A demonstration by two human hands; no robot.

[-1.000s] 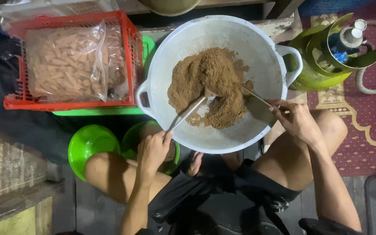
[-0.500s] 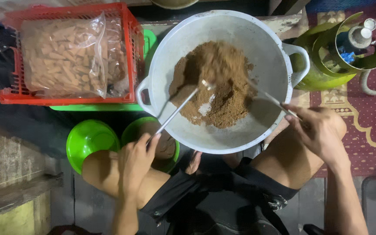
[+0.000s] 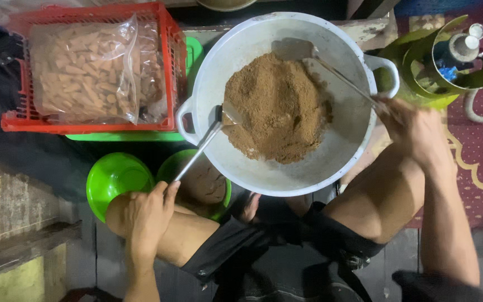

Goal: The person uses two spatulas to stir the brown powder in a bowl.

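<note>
Here, gripping two long-handled spatulas: left hand [image 3: 146, 215] closing on one [image 3: 205, 146], right hand [image 3: 415, 131], blurred, seemingly clasping the other [image 3: 331, 68]; brown powder [image 3: 275, 106] lying ahead between both hands, inside the basin [image 3: 331, 168].

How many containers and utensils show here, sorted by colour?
Green bowls: 2, an empty bowl and a partly hidden bowl
White basin: 1, the basin of brown powder
Red crate: 1, the crate
Metal spatulas: 2, one spatula in the left hand, another spatula in the right hand
Total: 6
</note>
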